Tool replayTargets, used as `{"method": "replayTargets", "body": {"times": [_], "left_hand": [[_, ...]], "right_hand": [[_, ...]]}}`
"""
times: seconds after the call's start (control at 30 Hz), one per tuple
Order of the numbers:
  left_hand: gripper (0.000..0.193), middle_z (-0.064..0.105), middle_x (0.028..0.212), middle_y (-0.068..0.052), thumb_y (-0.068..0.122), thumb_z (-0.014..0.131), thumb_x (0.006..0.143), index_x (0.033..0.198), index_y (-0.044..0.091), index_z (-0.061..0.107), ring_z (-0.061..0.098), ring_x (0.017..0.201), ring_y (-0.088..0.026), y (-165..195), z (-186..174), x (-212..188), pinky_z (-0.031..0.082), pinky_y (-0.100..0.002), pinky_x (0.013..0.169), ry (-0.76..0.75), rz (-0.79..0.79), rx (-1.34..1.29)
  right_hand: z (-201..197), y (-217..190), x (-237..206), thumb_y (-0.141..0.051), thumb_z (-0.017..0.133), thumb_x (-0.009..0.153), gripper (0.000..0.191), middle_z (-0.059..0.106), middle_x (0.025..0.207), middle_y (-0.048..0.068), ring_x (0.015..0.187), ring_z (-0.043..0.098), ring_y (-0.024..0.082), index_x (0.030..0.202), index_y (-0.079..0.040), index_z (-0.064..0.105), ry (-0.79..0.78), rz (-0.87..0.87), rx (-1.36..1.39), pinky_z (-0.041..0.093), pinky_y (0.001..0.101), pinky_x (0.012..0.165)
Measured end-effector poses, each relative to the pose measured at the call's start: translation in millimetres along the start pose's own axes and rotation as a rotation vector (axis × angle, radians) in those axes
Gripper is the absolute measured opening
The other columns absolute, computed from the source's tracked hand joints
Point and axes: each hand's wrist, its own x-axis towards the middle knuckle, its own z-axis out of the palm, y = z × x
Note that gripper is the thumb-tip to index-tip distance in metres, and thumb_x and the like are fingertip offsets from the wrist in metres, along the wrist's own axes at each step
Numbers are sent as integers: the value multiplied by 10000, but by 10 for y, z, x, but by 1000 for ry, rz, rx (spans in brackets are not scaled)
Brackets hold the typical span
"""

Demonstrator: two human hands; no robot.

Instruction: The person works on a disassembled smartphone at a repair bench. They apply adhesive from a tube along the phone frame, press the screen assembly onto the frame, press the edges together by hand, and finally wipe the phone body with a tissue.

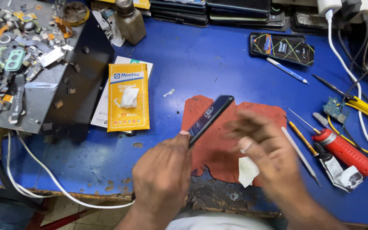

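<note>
My left hand [162, 170] grips a dark blue phone [209, 117] by its lower end and holds it tilted on edge above a worn red mat [218, 149]. My right hand [263, 149] is blurred beside the phone's right, fingers spread, with a small pale scrap at a fingertip; whether it holds the scrap is unclear. A white piece of cloth or paper [248, 171] lies on the mat below the right hand.
A yellow packet [128, 97] with a white wad lies left of the mat. Black tray of scrap parts [30, 55] at far left. Screwdrivers [301, 138], a red tool [346, 152], a blue pen [287, 70], cables and a black box [282, 47] crowd the right. Brown bottle [130, 21] at the back.
</note>
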Motion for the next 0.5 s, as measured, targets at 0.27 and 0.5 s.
{"method": "replayTargets", "body": {"times": [0.27,0.5], "left_hand": [[332,711,1287,-175,194,622,974,1204,-25,718,663,1143,-298,312,133,-98,494,-434,882,-36,241,445],[384,674,1292,-152,169,742,932,1260,-15,662,651,1183,-350,90,-103,-129,500,-458,1048,79,14,-50]], "right_hand": [[337,330,-57,-105,565,1007,272,690,1109,108,1014,680,195,1257,1,540,33,347,613,569,369,872],[281,367,0,-29,571,982,447,689,1157,123,1075,666,177,1412,11,458,-85,156,459,527,368,946]]}}
